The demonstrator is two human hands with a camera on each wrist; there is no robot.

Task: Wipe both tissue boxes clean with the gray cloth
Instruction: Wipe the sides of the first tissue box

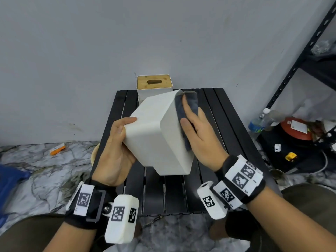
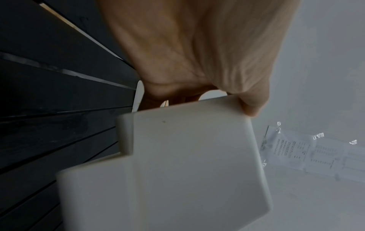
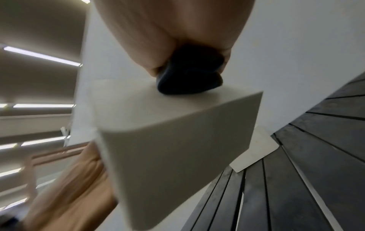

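A white tissue box [image 1: 154, 128] is tilted in the air above the black slatted table [image 1: 181, 193]. My left hand [image 1: 116, 142] grips its left end, thumb on the upper face and fingers underneath. My right hand [image 1: 198, 137] holds the gray cloth [image 1: 190, 106] bunched against the box's right side, with the index finger lying along it. The right wrist view shows the cloth [image 3: 187, 78] wedged between the hand [image 3: 168, 31] and the box [image 3: 168, 132]. A second white tissue box [image 1: 154, 84] with a bamboo lid stands at the table's back edge by the wall.
A black metal shelf [image 1: 300, 60] stands to the right, with a water bottle [image 1: 260, 120] and a red object [image 1: 294, 128] at its foot. An orange item [image 1: 57, 149] lies on the marble floor at left. The gray wall runs close behind the table.
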